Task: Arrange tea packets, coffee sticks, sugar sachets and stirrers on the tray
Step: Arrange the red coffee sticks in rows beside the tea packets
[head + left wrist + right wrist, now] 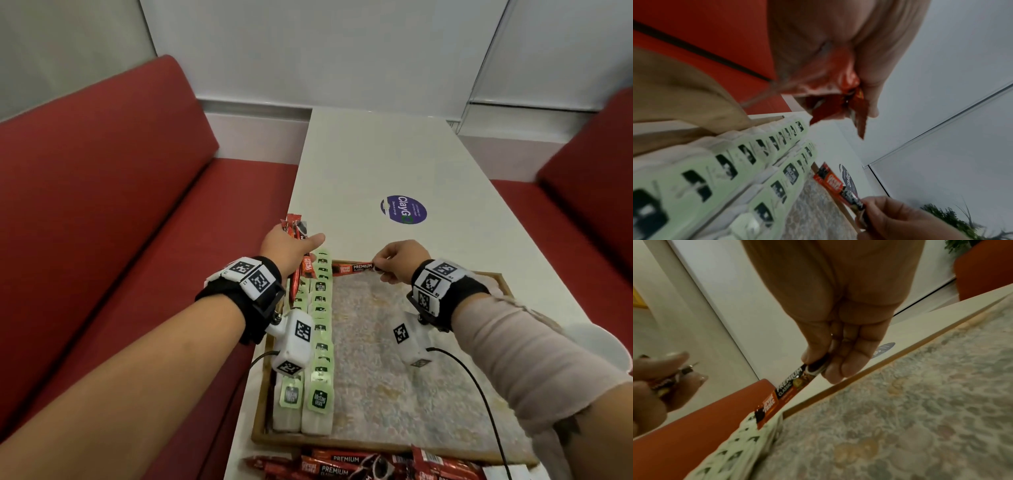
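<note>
A wooden tray (394, 448) with a patterned floor lies on the white table. Two rows of green tea packets (322, 329) (740, 155) (729, 457) fill its left side. My left hand (291, 248) (838, 48) grips a bundle of red coffee sticks (297, 253) (838, 104) above the tray's far left corner. My right hand (399, 260) (830, 321) pinches one end of a single red and black coffee stick (352, 268) (785, 392) (836, 183), held level over the tray's far edge beside the tea rows.
More red coffee sticks (370, 466) lie heaped on the table in front of the tray's near rim. A round blue sticker (404, 209) marks the tabletop beyond the tray. Red sofas (102, 205) flank the table. Wrist camera cables (479, 394) trail over the tray.
</note>
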A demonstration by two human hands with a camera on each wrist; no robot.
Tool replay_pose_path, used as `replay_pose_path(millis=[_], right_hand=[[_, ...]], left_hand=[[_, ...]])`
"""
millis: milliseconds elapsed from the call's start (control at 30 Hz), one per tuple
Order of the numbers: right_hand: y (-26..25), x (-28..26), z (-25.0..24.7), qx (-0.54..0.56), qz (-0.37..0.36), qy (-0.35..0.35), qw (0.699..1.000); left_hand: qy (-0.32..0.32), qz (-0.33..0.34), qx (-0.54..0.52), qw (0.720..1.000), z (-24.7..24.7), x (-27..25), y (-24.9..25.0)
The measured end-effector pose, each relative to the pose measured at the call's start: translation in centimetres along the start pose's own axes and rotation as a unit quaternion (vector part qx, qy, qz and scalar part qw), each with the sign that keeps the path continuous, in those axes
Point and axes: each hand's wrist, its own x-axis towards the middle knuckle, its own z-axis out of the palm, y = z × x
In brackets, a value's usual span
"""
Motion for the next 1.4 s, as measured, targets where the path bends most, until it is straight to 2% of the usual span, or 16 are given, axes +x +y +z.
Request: replay_pose_path(millis=[133,300,400,500,633,933,1133,1267,1400], right_hand=[[1.0,1.7,0.9,-0.044,0.028,0.008,0.999],[1.7,2.6,1.8,0.05,0.072,0.012,0.996],[1.8,2.8,2.3,0.071,0.078,0.013,0.994],[1.6,3.2,2.6,-0.003,0.056,0.025,0.998],[0.9,3.0,2.5,-0.113,0.022,0.084,0.99],[1.0,2.4,3.0,-0.141,0.003,0.126,0.982],[0.4,2.5,2.9,-0.191,0.004,0.09,0.977],[-0.7,0.5,3.3,-0.131,-0.064,0.1,0.984],[-2.8,-2.2,4.2,-0.026,-0.178,-0.001,0.984]], left_hand=[[0.002,-0.017,-0.021,1.0,-0.2,0.8,-0.6],[0.001,-0.033,-0.022,0.999,-0.3,1.3,-0.9],[0.001,-0.039,-0.021,0.999,-0.3,1.4,-0.9],[-0.001,-0.04,-0.029,0.999,-0.3,1.5,-0.8],[-0.004,-0.049,-0.032,0.998,-0.2,1.4,-0.8],[-0.011,-0.06,-0.032,0.998,0.0,0.9,-1.1],[-0.023,-0.077,-0.063,0.995,0.2,0.5,-0.8],[-0.022,-0.07,-0.077,0.994,0.3,0.1,-0.6],[-0.016,-0.058,-0.042,0.997,0.5,-0.3,-0.5]])
